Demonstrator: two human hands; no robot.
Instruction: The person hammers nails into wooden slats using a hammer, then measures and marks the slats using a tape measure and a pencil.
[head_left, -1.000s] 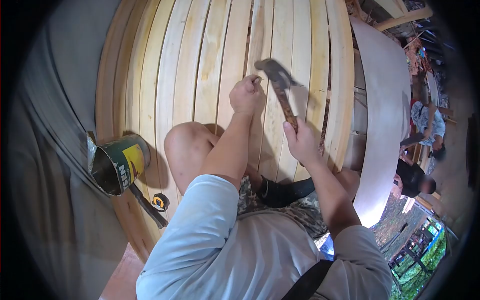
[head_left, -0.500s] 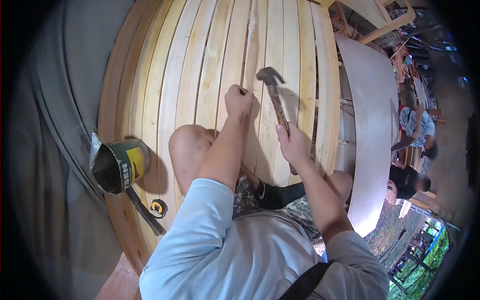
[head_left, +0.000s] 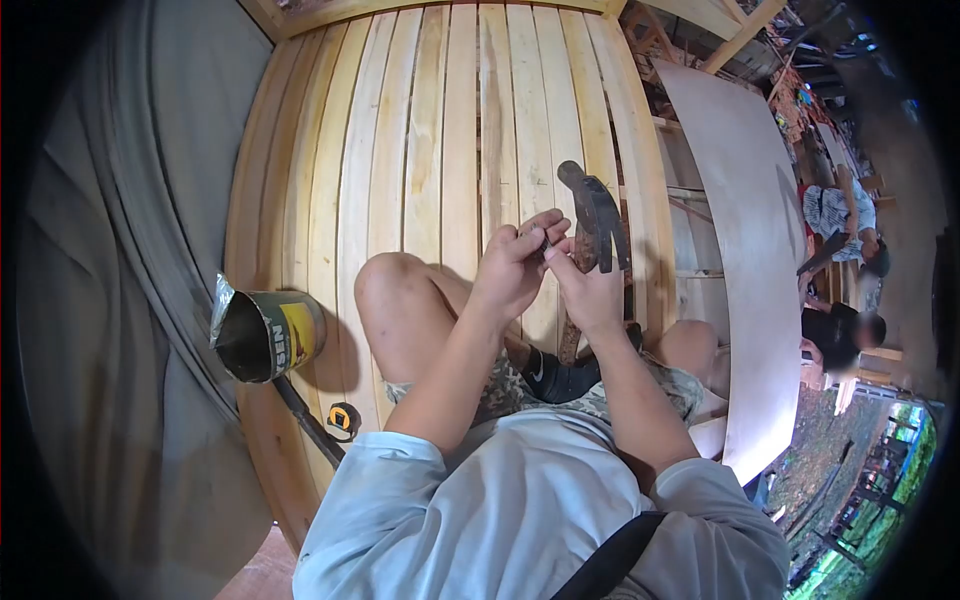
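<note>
My left hand [head_left: 510,268] is closed in front of me, its fingertips pinching small dark pieces that look like nails [head_left: 546,243]. Right beside it, my right hand [head_left: 592,297] grips a claw hammer [head_left: 602,225] with a worn, rusty-brown handle. The hammer's head points up and its handle runs down below the palm. My right thumb and fingertips meet the left fingers at the nails. Under both hands lies a floor of pale wooden planks [head_left: 425,150], with thin nail-like marks a little beyond the fingers.
At my left stand an opened tin can [head_left: 300,335], a yellow-and-black tape measure [head_left: 342,418] and a dark bar [head_left: 300,410]. A grey cloth [head_left: 150,250] hangs along the left. On the right is a pale sheet panel [head_left: 745,250]; beyond it are other people [head_left: 840,335].
My left hand has lifted off the planks and come together with my right hand. The hammer has turned upright within the right hand. My view has shifted slightly.
</note>
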